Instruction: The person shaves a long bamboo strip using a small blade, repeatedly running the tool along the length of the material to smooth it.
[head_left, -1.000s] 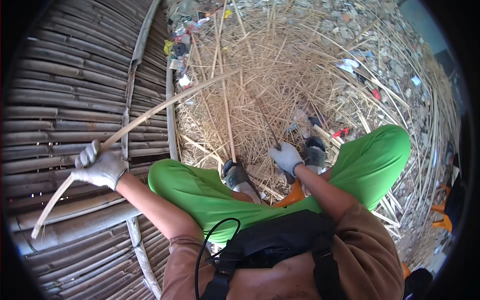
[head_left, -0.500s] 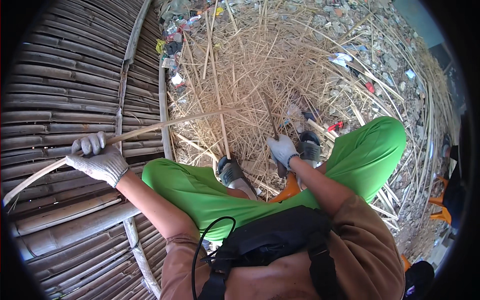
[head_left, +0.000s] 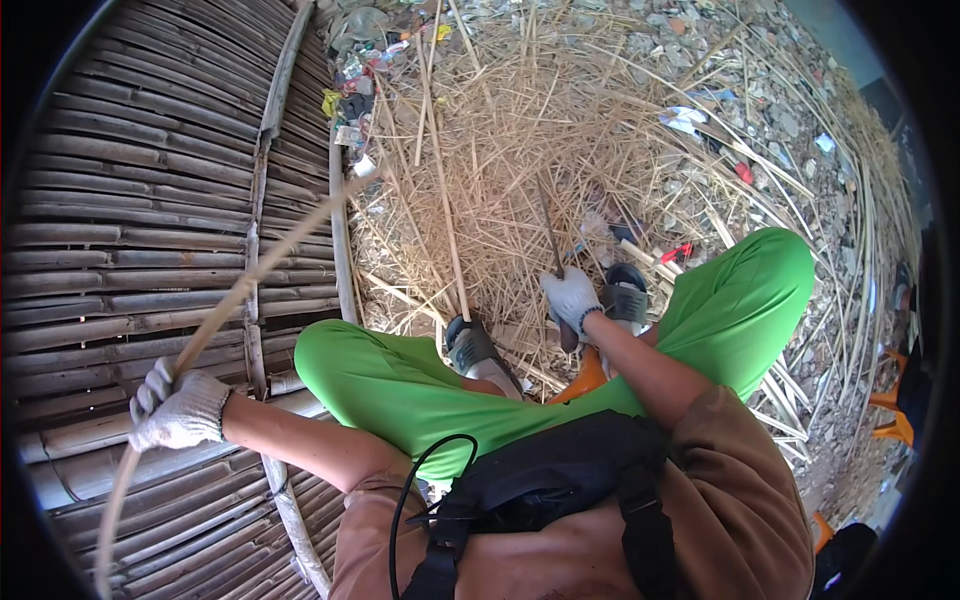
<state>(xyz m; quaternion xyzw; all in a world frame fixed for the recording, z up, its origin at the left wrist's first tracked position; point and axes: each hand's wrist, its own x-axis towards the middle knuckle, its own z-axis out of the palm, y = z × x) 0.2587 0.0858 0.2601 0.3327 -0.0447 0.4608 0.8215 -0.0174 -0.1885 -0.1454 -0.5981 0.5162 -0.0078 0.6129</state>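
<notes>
At the left, my gloved left hand (head_left: pixel 182 408) is closed around a long, bent bamboo strip (head_left: pixel 238 290). The strip's upper end reaches toward the litter on the ground, and its lower end curves down to the bottom left. Between my knees, my gloved right hand (head_left: pixel 573 297) grips a knife (head_left: pixel 548 222), its narrow dark blade pointing away from me over the shavings. The knife's handle is mostly hidden by the glove. Strip and blade are well apart. Pale bamboo shavings (head_left: pixel 515 130) cover the ground in front of my feet.
A slatted bamboo wall (head_left: pixel 120 240) runs along my left. My sandals (head_left: pixel 475 350) rest on the ground beside an orange stool (head_left: pixel 588 375). Rubble and scraps lie to the right, with a red object (head_left: pixel 677 253) near my right foot. Another person's dark clothing (head_left: pixel 912 385) shows at the right edge.
My left hand has moved down and toward me with the bamboo strip, which now slants more steeply and has drawn away from the knife. My right hand stays nearly in place.
</notes>
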